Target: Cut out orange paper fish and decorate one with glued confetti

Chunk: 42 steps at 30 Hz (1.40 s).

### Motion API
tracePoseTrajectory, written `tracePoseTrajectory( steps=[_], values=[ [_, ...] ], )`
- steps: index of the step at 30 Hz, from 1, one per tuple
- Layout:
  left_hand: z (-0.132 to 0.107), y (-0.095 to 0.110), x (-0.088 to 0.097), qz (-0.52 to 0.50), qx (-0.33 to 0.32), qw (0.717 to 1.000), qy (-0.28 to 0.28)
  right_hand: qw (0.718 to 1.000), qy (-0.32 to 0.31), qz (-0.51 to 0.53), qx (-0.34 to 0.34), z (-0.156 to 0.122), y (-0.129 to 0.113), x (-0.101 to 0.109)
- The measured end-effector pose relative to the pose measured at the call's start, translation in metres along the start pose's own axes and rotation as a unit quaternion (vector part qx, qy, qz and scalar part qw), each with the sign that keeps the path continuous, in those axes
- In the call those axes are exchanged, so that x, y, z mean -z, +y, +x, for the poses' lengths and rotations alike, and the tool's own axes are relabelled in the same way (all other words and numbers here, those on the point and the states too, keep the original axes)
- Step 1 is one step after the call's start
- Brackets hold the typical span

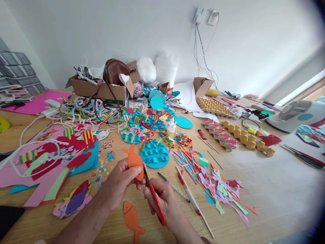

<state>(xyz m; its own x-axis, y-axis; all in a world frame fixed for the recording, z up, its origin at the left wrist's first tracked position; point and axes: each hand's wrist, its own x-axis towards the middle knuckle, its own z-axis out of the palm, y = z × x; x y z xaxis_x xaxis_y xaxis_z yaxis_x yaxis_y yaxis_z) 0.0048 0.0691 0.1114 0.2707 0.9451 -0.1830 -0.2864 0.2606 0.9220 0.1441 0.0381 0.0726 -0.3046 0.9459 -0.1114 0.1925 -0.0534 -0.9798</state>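
Observation:
In my left hand (124, 176), an orange paper fish (134, 162) is pinched between thumb and fingers, its tail pointing up. My right hand (162, 196) grips red-handled scissors (156, 203), whose dark blades lie against the right edge of that fish. On the table below my hands rests a second orange paper fish (130, 218), with an eye and a gill line drawn on it. Just beyond the held fish is a round blue disc (154, 154) with raised blue paper loops. To the right of the scissors lies a pen (175, 188).
Paper scraps (220, 186) and thin strips spread on the right, near a long wooden stick (195, 203). Stacked paper fish (76, 200) and coloured sheets (33, 179) lie left. Farther back are glue bottles (171, 127), egg-carton strips (248, 137) and a cardboard box (86, 88).

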Motion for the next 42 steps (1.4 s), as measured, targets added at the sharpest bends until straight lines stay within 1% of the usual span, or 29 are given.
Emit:
tracePoseTrajectory(
  steps=[5, 11, 17, 22, 30, 34, 42],
  values=[
    [-0.001, 0.001, 0.0, 0.003, 0.003, 1.0, -0.003, 1.0, 0.004, -0.024, 0.004, 0.0, 0.002, 0.0],
    [-0.002, 0.0, 0.001, 0.004, -0.006, 1.0, -0.009, 1.0, 0.004, -0.029, 0.0, -0.001, 0.006, 0.001],
    [0.0, -0.001, 0.0, 0.006, -0.028, 0.999, 0.033, 1.0, 0.004, -0.022, 0.008, 0.0, 0.003, 0.001],
    [0.0, -0.003, -0.001, 0.012, -0.032, 0.998, 0.045, 1.0, 0.009, -0.017, 0.001, -0.001, -0.004, 0.001],
    [0.0, -0.006, -0.002, -0.002, -0.038, 0.998, 0.041, 1.0, 0.009, 0.019, -0.016, -0.003, -0.009, 0.0],
    [-0.001, -0.007, -0.003, -0.01, -0.038, 0.999, 0.037, 0.999, 0.0, 0.033, -0.006, -0.003, -0.006, -0.001],
    [-0.001, -0.006, -0.005, -0.021, -0.027, 0.999, 0.04, 1.0, -0.003, 0.026, 0.008, -0.003, -0.001, -0.001]
  ],
)
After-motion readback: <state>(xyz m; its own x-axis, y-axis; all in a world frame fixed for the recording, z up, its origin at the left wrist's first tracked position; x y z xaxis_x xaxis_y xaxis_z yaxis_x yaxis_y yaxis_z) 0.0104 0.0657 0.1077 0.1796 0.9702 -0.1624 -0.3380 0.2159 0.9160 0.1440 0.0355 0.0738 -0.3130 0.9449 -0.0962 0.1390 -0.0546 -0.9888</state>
